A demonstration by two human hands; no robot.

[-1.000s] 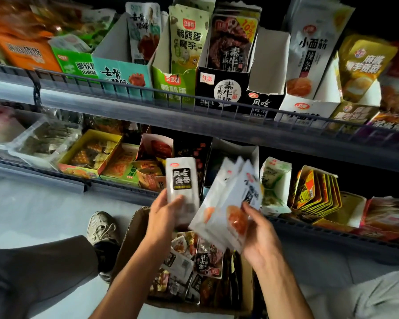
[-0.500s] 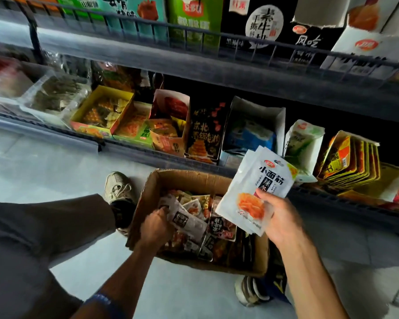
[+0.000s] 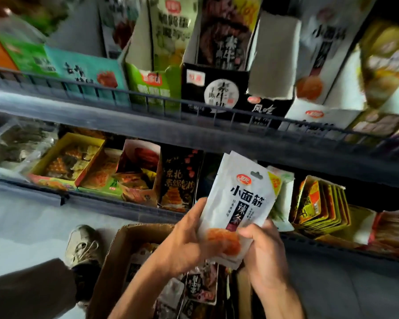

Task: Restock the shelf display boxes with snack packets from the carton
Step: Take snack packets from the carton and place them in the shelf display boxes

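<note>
Far left on the lower shelf [image 3: 124, 210] you have the yellow box [image 3: 78, 148] of mixed snacks, and below it your shoe [image 3: 83, 245] beside the carton [image 3: 115, 261], which sits on the floor with dark packets [image 3: 200, 286] left in it. Above the carton, your left hand [image 3: 182, 240] holds the lower left edge of the white packets [image 3: 242, 199], fingers curled behind and thumb along the front. The packets stand nearly upright, a small stack with a second edge showing behind the front one. Your right hand [image 3: 263, 247] grips the bottom right corner, fingers curled over the printed orange patch. These packets look light, soft and slick, so they will likely slide over each other; pinch low across the whole stack, near the sealed bottom, rather than at the flimsy top with the hang hole. Further right and up, the matching white box [image 3: 318, 116] on the upper shelf [image 3: 148, 120] holds the same kind of packet, so that looks like the target. To the right of your hands, the yellow packs [image 3: 320, 203] stand on the lower shelf.
</note>
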